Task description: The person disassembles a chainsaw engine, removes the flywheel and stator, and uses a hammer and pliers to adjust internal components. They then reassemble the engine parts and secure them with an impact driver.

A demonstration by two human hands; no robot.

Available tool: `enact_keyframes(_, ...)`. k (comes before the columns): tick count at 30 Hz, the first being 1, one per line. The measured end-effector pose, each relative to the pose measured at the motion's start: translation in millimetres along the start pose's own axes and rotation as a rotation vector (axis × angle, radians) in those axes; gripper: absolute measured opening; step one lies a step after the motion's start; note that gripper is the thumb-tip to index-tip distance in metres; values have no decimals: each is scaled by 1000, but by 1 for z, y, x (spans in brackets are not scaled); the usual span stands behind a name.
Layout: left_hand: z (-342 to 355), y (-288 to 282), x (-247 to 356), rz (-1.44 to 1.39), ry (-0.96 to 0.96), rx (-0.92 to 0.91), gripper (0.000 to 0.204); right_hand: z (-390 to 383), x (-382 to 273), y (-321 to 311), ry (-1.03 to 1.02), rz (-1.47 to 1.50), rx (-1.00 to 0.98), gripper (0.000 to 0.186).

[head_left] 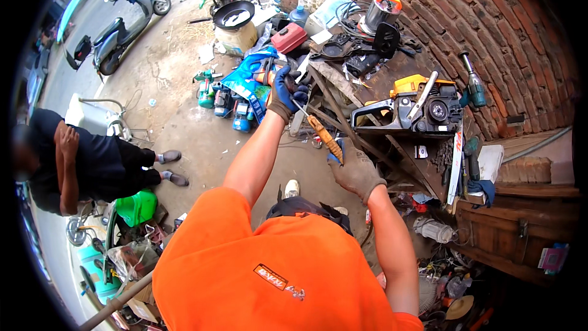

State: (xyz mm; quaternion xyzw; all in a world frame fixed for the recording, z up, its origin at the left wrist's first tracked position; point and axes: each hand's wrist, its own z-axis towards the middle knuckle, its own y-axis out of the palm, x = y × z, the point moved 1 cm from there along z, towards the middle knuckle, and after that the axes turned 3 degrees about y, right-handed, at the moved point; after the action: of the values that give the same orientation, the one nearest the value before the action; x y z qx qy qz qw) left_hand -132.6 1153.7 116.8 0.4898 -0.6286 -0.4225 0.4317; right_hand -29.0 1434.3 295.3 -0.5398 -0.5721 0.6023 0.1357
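My right hand (357, 170), in a grey-brown glove with blue at the fingers, is closed round the end of a screwdriver-like tool. Its ridged orange-brown handle (323, 135) points up and left, and a thin metal shaft (300, 108) reaches to my left hand (285, 91). That hand wears a dark blue glove with a brown cuff, its fingers curled; what lies in them, if anything, is hidden. Just right of both hands stands a worn workbench, with an orange and black chainsaw (416, 107) on its near part.
A person (79, 153) stands at the left with folded arms. Blue and green motors or pumps (226, 103) lie on the ground beyond my left hand. A drill-like power tool (474, 86) is by the brick wall (478, 12). A scooter (122, 21) is parked far left.
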Motion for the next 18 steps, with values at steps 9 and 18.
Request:
enact_keyframes(9,2,20,-21,-150,150,-30,61,25,1,-5,139,87,-50,65)
enact_keyframes(18,1,11,-19,-338,130,-234,50,37,0,-13,223,171,-117,68)
